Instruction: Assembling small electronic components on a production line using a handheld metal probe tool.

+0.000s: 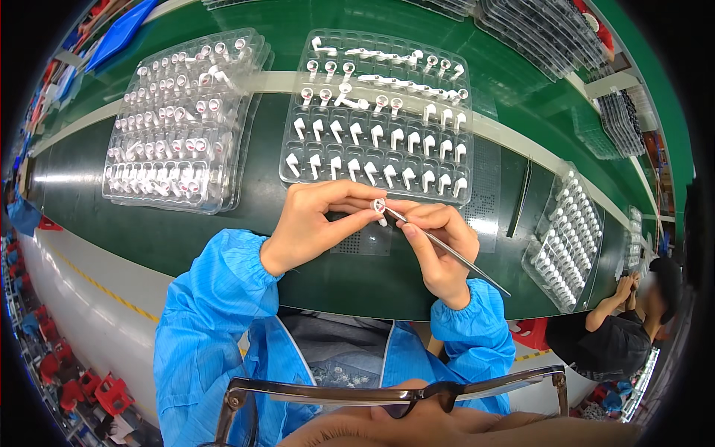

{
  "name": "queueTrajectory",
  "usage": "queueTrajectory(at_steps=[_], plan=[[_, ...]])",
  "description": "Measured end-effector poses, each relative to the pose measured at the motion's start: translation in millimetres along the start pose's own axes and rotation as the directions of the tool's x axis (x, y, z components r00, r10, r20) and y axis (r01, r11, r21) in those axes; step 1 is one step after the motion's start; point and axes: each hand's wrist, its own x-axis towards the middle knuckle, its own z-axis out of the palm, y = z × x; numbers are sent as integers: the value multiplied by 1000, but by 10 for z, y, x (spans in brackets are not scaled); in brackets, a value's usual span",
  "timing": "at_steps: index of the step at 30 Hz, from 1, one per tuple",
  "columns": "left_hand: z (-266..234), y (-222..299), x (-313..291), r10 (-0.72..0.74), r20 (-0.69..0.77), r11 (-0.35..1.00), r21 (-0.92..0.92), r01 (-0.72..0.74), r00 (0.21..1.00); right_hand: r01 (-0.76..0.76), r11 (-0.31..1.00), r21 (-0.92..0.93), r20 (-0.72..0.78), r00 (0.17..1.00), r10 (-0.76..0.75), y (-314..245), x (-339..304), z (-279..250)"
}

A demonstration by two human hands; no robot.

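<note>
At frame centre the left hand (316,223) pinches a small white earbud shell (380,208) between thumb and fingertips. The right hand (439,249) grips thin tweezers (447,253), tip touching the shell's round end. Judged step: working on one shell with the tool, mid-operation. Directly above lies a clear tray (376,175) of white shells in rows; a stacked tray (119,190) sits upper left. The next move calls for a steady tip and an unshifted pinch.

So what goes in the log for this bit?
left hand: holds small white part | right hand: holds thin metal tool, tip at part | clear tray behind
</note>
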Motion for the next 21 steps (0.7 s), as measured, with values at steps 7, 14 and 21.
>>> queueTrajectory(at_steps=[7, 14, 21], plan=[[2, -16, -1, 24, -2, 999, 26, -24, 1000, 6, 1000, 1, -6, 1000, -6, 9, 1, 9], [2, -23, -5, 39, -3, 998, 44, -39, 999, 17, 1000, -18, 1, 1000, -17, 1, 3, 4], [2, -19, -1, 48, -6, 997, 63, -48, 999, 34, 999, -12, 2, 999, -34, 11, 4, 6]])
